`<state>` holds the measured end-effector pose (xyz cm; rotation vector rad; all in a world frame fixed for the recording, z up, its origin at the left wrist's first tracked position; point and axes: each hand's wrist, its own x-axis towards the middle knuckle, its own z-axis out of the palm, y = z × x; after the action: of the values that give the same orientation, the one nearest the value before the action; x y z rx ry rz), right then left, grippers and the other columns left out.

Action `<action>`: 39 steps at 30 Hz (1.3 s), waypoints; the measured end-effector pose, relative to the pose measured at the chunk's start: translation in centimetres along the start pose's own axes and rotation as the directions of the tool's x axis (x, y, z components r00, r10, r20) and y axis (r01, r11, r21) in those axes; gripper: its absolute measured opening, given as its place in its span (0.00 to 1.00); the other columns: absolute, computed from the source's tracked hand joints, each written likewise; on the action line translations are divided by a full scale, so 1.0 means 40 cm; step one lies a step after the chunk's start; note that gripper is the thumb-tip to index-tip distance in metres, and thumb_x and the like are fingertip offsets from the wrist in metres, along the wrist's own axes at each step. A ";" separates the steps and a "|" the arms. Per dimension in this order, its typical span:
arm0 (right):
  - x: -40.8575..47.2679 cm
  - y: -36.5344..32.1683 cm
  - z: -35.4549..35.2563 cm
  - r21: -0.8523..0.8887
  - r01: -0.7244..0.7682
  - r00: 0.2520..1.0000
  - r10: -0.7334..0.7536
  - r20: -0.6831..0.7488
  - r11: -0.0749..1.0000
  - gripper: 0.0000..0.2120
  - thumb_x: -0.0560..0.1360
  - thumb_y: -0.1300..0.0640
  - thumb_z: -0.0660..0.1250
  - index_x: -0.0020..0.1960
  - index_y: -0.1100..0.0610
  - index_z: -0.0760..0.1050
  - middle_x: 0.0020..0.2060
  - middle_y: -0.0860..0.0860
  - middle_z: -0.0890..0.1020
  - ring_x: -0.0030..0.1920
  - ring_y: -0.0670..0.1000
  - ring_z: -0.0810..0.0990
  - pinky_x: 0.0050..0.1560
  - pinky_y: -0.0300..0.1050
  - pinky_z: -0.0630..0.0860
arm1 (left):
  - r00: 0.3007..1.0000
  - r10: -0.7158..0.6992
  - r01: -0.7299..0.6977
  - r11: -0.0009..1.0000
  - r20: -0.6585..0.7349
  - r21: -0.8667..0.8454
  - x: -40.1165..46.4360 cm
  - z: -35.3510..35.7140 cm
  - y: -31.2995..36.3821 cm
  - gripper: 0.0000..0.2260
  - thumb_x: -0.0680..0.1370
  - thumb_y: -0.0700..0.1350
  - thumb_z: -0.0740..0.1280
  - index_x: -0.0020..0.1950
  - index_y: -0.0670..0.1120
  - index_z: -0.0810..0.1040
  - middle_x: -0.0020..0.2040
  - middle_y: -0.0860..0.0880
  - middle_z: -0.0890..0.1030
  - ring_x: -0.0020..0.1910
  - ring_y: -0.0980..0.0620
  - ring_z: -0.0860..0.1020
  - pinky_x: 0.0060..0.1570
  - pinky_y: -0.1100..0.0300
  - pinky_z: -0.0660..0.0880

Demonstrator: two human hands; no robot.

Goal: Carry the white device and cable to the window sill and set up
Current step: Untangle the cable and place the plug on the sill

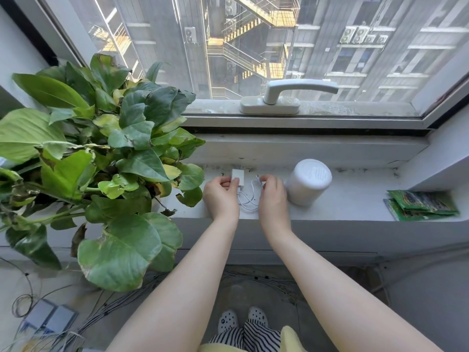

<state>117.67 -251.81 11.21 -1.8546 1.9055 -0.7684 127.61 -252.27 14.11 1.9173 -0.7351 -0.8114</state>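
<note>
A white cylindrical device (308, 181) stands upright on the grey window sill (355, 207), right of both hands. My left hand (220, 195) pinches a small white power adapter (238, 177) by its left side. A thin white cable (247, 199) loops down from the adapter between the hands. My right hand (272, 194) grips the cable's free plug end (258, 178), a short way right of the adapter and just left of the device.
A large leafy potted plant (101, 158) fills the sill's left part, its leaves close to my left hand. Green packets (421, 204) lie at the sill's right end. A window handle (291, 94) sits behind. Cables (106, 308) cover the floor below.
</note>
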 end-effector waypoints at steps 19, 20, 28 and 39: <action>-0.043 -0.016 -0.029 0.127 0.012 0.999 -0.008 -0.034 0.992 0.16 0.77 0.68 0.54 0.63 0.64 0.71 0.58 0.59 0.77 0.60 0.59 0.74 0.60 0.48 0.69 | 0.989 0.138 -0.144 0.983 0.060 0.113 0.003 -0.008 -0.018 0.08 0.76 0.44 0.68 0.51 0.41 0.78 0.47 0.43 0.81 0.49 0.46 0.79 0.48 0.58 0.75; -0.044 -0.016 -0.029 0.129 0.011 0.999 -0.007 -0.035 0.992 0.17 0.77 0.68 0.54 0.63 0.64 0.71 0.58 0.59 0.78 0.60 0.59 0.74 0.61 0.49 0.70 | 0.988 0.139 -0.146 0.982 0.062 0.118 0.003 -0.006 -0.016 0.08 0.76 0.43 0.68 0.51 0.41 0.78 0.46 0.43 0.81 0.48 0.47 0.79 0.47 0.59 0.74; -0.041 -0.020 -0.036 0.179 -0.023 1.000 0.023 -0.002 0.984 0.18 0.77 0.68 0.53 0.64 0.65 0.71 0.60 0.59 0.78 0.62 0.58 0.74 0.64 0.50 0.69 | 0.984 0.153 -0.163 0.978 0.086 0.130 -0.002 0.002 -0.019 0.06 0.75 0.43 0.68 0.49 0.42 0.78 0.46 0.43 0.82 0.46 0.47 0.80 0.48 0.56 0.76; -0.051 -0.021 -0.048 0.240 0.009 1.000 -0.007 -0.009 0.971 0.17 0.76 0.66 0.53 0.62 0.63 0.72 0.58 0.58 0.78 0.61 0.58 0.75 0.62 0.46 0.69 | 0.986 0.138 -0.148 0.982 0.095 0.117 -0.010 -0.006 -0.016 0.10 0.76 0.45 0.67 0.53 0.41 0.78 0.50 0.44 0.81 0.44 0.52 0.77 0.44 0.64 0.71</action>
<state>117.29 -249.52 13.00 -1.7141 1.7243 -0.9643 127.65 -251.58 13.72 1.9225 -0.9848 -0.7779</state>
